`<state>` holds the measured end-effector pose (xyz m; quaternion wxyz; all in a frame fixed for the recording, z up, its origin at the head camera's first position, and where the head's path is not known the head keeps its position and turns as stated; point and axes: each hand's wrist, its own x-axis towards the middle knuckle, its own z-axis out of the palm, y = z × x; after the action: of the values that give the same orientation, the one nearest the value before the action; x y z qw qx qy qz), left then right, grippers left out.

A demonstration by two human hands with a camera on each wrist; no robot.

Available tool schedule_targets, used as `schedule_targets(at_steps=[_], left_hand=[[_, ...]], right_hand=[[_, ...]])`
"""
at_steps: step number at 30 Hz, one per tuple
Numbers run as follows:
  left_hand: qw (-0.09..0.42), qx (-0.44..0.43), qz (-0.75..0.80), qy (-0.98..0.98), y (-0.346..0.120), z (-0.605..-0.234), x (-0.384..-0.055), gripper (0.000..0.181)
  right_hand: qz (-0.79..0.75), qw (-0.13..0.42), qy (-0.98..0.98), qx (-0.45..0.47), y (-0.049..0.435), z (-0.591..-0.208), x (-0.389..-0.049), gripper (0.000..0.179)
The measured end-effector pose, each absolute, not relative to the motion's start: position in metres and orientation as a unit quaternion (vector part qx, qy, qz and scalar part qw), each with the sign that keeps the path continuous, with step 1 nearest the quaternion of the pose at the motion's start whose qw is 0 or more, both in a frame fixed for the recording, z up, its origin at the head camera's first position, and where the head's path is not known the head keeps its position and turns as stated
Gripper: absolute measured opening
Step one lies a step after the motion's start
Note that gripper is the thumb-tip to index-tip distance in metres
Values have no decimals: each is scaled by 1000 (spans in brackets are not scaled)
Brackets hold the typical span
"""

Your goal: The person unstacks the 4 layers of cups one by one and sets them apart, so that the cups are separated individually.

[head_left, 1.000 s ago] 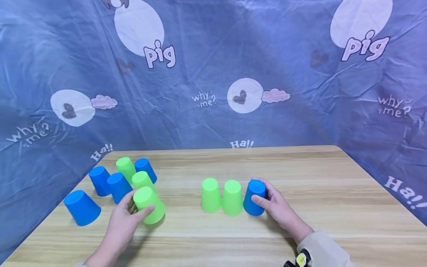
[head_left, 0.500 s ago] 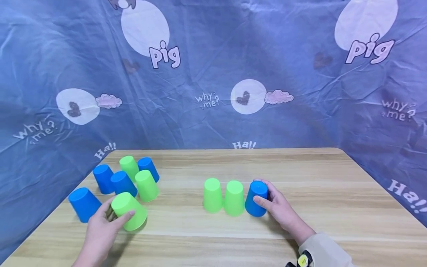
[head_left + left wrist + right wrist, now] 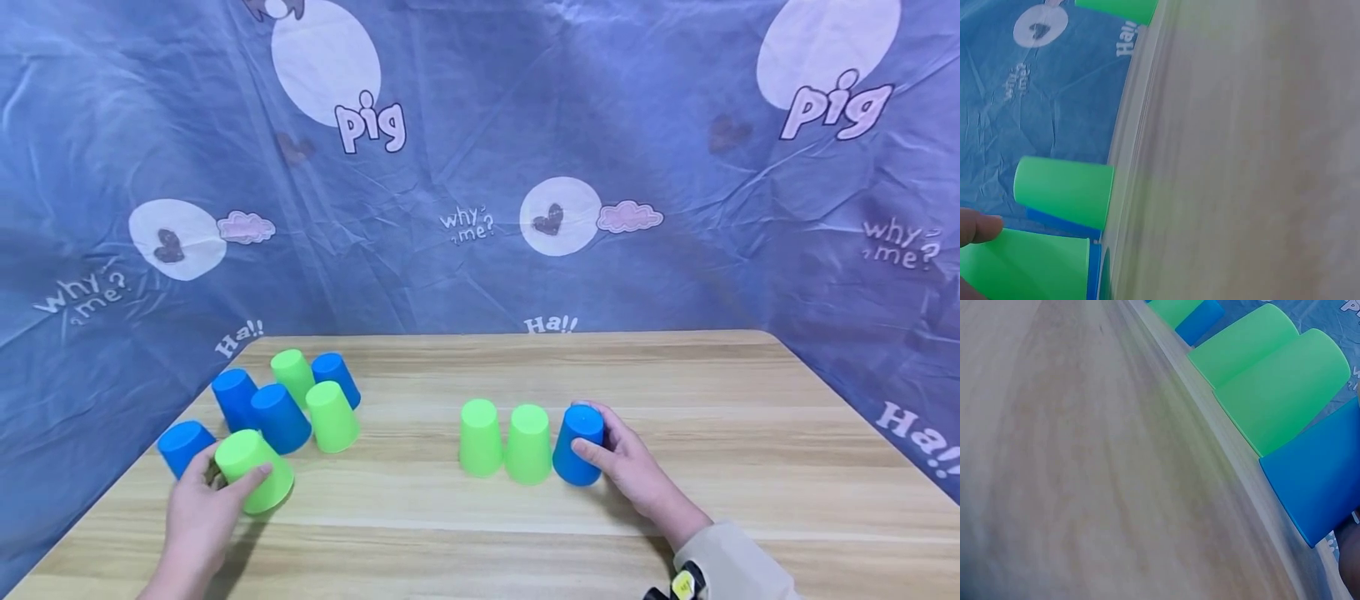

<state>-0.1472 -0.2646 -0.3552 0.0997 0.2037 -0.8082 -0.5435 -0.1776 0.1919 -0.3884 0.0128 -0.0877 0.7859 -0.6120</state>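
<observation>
Just now the held green cup (image 3: 246,455), tilted and gripped by the fingers of the left hand (image 3: 197,510), has moved leftward over the tabletop (image 3: 420,554), partly hiding the near-left blue cup (image 3: 182,446); it seems to be joining the left-side cups (image 3: 280,418). The right hand (image 3: 626,462) still grips the right-end blue cup (image 3: 570,460), beside two green cups (image 3: 529,446).

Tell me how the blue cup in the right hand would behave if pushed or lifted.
The blue cup seems stiff: its wall shows no visible dent where the right hand grips it. Its smooth sides may be slippery. Wide end down, it would likely slide before tipping.
</observation>
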Motion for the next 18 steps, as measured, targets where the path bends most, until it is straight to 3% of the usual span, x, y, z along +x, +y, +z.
schedule_targets(at_steps=[18], left_hand=[[92, 225, -551, -799, -272, -358, -156, 86]], right_hand=[[-612, 10, 785, -98, 194, -390, -178, 58]])
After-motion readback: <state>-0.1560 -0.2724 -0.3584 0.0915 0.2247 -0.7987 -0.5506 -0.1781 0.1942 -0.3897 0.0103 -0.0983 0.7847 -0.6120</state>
